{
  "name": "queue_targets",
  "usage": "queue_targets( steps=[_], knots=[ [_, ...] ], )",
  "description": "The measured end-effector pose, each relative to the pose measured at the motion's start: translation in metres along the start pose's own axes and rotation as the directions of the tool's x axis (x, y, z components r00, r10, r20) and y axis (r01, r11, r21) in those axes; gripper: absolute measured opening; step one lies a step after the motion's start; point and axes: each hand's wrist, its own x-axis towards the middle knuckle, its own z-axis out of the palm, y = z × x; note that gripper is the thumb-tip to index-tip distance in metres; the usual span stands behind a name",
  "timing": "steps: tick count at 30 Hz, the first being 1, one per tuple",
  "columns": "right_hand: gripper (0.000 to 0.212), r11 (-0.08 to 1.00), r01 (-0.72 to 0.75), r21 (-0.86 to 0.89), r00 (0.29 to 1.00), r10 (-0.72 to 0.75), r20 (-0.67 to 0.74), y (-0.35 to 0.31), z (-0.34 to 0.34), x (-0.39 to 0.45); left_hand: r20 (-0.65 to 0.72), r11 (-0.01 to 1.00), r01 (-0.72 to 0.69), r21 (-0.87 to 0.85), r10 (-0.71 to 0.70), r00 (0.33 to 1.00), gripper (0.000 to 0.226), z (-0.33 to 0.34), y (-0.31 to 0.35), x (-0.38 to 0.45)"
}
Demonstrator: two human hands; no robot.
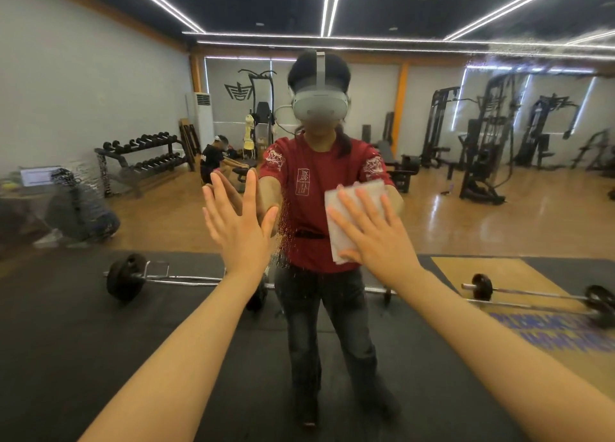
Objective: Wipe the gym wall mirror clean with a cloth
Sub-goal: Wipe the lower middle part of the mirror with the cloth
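The cloth [346, 222] looked soft, light and folded; the right hand [372, 232] pressed it flat-fingered against the mirror [100, 108]. The left hand [238, 222] rested open-palmed on the glass, its grip empty.

Cloth [346, 215] mostly hidden under right hand [376, 232]; blue floor lettering [549, 331] blurred, unreadable; both forearms cut off at bottom edge.

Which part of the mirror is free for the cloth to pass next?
Free glass lies above both hands and right of the cloth. Between the left hand and the cloth it is tight, with droplets. Spray also marks the mirror far left.
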Motion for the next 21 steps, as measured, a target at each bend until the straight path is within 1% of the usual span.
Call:
queue_targets(
  steps=[3, 4, 6, 8, 10, 12, 13, 16, 18, 19, 21],
  knots=[
    [0.094, 0.978, -0.2, 0.064, 0.977, 0.204, -0.056, 0.028, -0.019, 0.047, -0.031, 1.0, -0.02, 0.024, 0.021, 0.999, 0.066, 0.001, -0.001, 0.0],
    [0.09, 0.968, -0.236, 0.085, 0.969, 0.241, -0.051, 0.035, -0.024, 0.062, -0.034, 0.999, -0.023, 0.025, 0.023, 0.999, 0.067, 0.002, -0.001, 0.0],
    [0.088, 0.967, -0.239, 0.091, 0.969, 0.244, -0.046, 0.042, -0.028, 0.078, -0.04, 1.0, -0.022, 0.019, 0.022, 0.999, 0.066, 0.002, -0.001, 0.0],
    [0.088, 0.983, -0.169, 0.074, 0.984, 0.173, -0.047, 0.038, -0.026, 0.076, -0.039, 1.0, -0.021, 0.016, 0.022, 0.999, 0.065, 0.002, -0.001, -0.001],
    [0.089, 0.999, -0.024, 0.032, 0.999, 0.026, -0.034, 0.025, -0.016, 0.06, -0.036, 1.0, -0.019, 0.017, 0.02, 0.999, 0.066, 0.002, -0.001, 0.0],
    [0.088, 0.993, 0.118, -0.03, 0.993, -0.118, 0.006, 0.004, -0.003, 0.031, -0.024, 1.0, -0.01, 0.01, 0.011, 1.0, 0.066, 0.002, 0.0, 0.001],
    [0.087, 0.985, 0.162, -0.05, 0.986, -0.161, 0.033, -0.006, 0.003, 0.016, -0.019, 1.0, -0.008, 0.007, 0.008, 1.0, 0.066, 0.001, 0.0, 0.001],
    [0.096, 0.982, 0.181, -0.052, 0.982, -0.177, 0.068, -0.019, 0.01, -0.009, -0.015, 1.0, -0.008, 0.013, 0.008, 1.0, 0.066, -0.001, 0.001, 0.0],
    [0.1, 0.987, 0.15, -0.051, 0.988, -0.147, 0.044, -0.012, 0.005, -0.001, -0.016, 1.0, -0.007, 0.014, 0.007, 1.0, 0.066, -0.002, 0.002, 0.0],
    [0.1, 0.995, 0.088, -0.04, 0.996, -0.087, 0.021, -0.006, -0.001, 0.01, -0.015, 1.0, -0.005, 0.012, 0.005, 1.0, 0.066, -0.002, 0.001, 0.0],
    [0.098, 0.993, -0.112, 0.021, 0.993, 0.113, -0.03, 0.011, -0.013, 0.036, -0.017, 1.0, -0.004, 0.014, 0.004, 1.0, 0.065, -0.001, 0.001, 0.0]
  ],
)
